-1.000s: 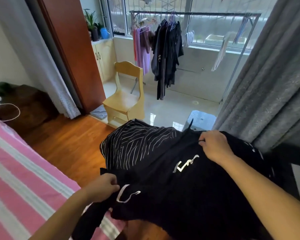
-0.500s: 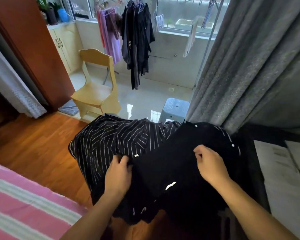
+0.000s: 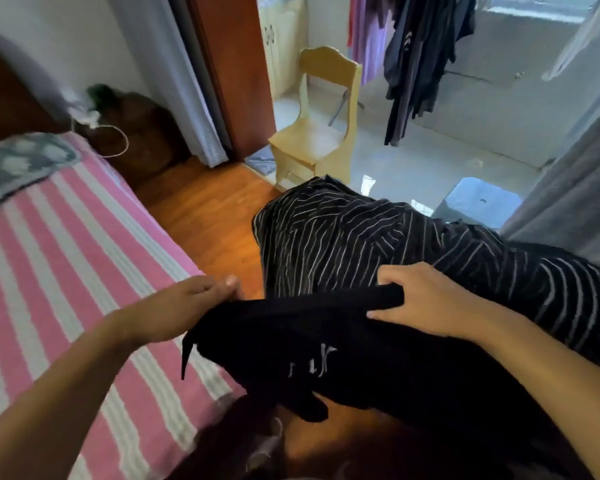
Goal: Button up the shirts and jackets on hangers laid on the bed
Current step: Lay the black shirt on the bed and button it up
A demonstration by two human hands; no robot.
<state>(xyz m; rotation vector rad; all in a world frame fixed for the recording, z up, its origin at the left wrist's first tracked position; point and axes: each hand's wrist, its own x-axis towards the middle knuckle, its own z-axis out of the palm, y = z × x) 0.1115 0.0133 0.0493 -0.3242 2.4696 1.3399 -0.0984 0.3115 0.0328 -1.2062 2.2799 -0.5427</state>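
Sunlit tile floor (image 3: pixel 413 161) beyond a wooden doorway holds a pale wooden chair (image 3: pixel 321 133), with dark and purple clothes hanging on a rack (image 3: pixel 420 46) behind it and a grey curtain (image 3: pixel 575 188) at the right edge. Nearer, orange-brown wood flooring (image 3: pixel 208 216) runs alongside a bed (image 3: pixel 59 258) covered in pink and white stripes, with a grey patterned pillow (image 3: pixel 18 161) near its head. Both hands hold a bundle of dark garments in the air just past the bed's edge, not on the bed. On top and nearest is a plain black garment (image 3: pixel 326 351), bunched into a thick fold, with a small pale printed mark on its front. Behind and under it lies a black shirt with thin white stripes (image 3: pixel 354 244), rumpled and draped off to the right. The left hand (image 3: pixel 184 306) pinches the left end of the black garment between thumb and fingers. The right hand (image 3: pixel 426 299) has its fingers curled over the rolled upper edge of the black garment, thumb beneath, gripping it. No buttons or hangers can be made out in the blur.
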